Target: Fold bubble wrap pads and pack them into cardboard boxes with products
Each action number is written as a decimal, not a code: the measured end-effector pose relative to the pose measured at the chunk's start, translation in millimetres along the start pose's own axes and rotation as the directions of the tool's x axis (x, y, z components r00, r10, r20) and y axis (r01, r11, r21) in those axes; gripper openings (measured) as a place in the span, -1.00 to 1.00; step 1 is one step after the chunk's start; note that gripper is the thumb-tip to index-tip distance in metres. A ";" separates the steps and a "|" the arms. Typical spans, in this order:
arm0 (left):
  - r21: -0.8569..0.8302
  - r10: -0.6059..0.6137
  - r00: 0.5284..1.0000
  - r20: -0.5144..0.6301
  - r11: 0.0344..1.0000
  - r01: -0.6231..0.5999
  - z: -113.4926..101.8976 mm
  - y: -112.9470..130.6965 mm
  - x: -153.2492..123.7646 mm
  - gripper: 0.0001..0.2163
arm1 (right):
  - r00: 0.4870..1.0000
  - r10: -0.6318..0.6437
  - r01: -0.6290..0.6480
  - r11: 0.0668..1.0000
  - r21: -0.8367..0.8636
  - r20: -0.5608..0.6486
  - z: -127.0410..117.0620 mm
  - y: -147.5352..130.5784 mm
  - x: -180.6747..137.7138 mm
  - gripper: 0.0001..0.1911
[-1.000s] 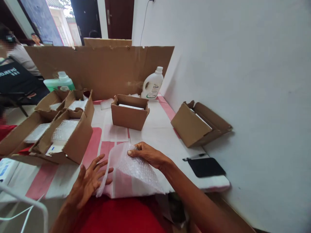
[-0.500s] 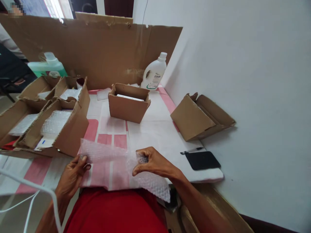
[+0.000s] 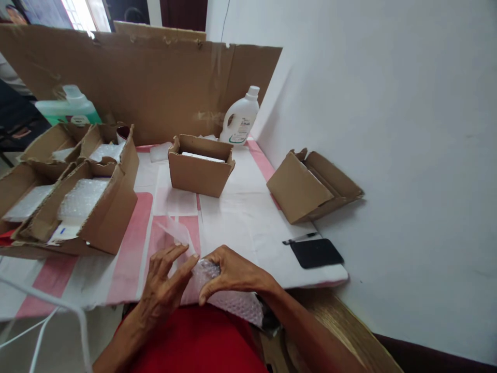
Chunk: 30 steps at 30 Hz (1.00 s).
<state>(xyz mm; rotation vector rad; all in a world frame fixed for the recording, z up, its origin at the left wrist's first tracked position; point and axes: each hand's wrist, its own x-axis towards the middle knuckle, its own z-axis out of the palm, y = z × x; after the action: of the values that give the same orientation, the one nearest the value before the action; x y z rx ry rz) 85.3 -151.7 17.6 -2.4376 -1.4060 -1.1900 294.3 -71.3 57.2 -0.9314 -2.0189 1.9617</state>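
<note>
A sheet of clear bubble wrap (image 3: 217,290) lies bunched at the near table edge, over my red-clothed lap. My right hand (image 3: 229,273) pinches a wad of it, thumb curled under. My left hand (image 3: 165,282) presses against the same sheet from the left, fingers close together, with a loose corner of the wrap sticking up above them. The two hands nearly touch.
An open small cardboard box (image 3: 200,166) stands mid-table; another (image 3: 310,184) lies tipped on its side by the wall. Several open boxes (image 3: 77,191) with bubble wrap crowd the left. A white jug (image 3: 238,118), green jug (image 3: 66,106), cardboard screen (image 3: 155,83), pen (image 3: 298,238) and black wallet (image 3: 316,253) are around.
The bubble wrap was spread wide between my hands; now my left hand has come in to the right and the sheet is folded and bunched between both hands.
</note>
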 end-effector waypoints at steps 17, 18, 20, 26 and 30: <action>-0.077 -0.018 0.989 0.146 0.997 0.029 -17.9 -7.3 -22.7 -0.72 | 0.979 -0.145 0.123 0.981 -0.151 -0.142 -43.9 7.9 21.3 -0.46; -0.078 -0.009 0.982 0.191 0.997 0.024 -14.7 -6.0 -25.1 -0.75 | 0.968 -0.165 0.116 0.963 -0.244 -0.188 -51.1 9.5 28.6 -0.47; -0.033 0.020 0.963 0.268 0.999 -0.012 -4.1 -2.2 -29.6 -0.76 | 0.950 -0.211 0.099 0.903 -0.417 -0.230 -65.0 15.5 45.3 -0.49; 0.053 0.085 0.921 0.379 0.992 -0.113 37.4 19.7 -28.5 -0.82 | 0.967 -0.178 -0.005 0.696 -0.718 -0.180 -100.0 37.4 83.7 -0.58; -0.072 0.026 0.919 0.393 0.997 0.003 36.4 16.6 -18.3 -0.93 | 0.913 -0.226 -0.128 0.635 -0.762 -0.341 -109.1 27.1 79.5 -0.73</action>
<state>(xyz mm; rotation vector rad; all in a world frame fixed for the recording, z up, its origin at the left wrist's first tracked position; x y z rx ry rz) 114.1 -158.5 -14.9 -2.8503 -1.4547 -0.7832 298.0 61.4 20.9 -1.2711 -2.5625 0.6588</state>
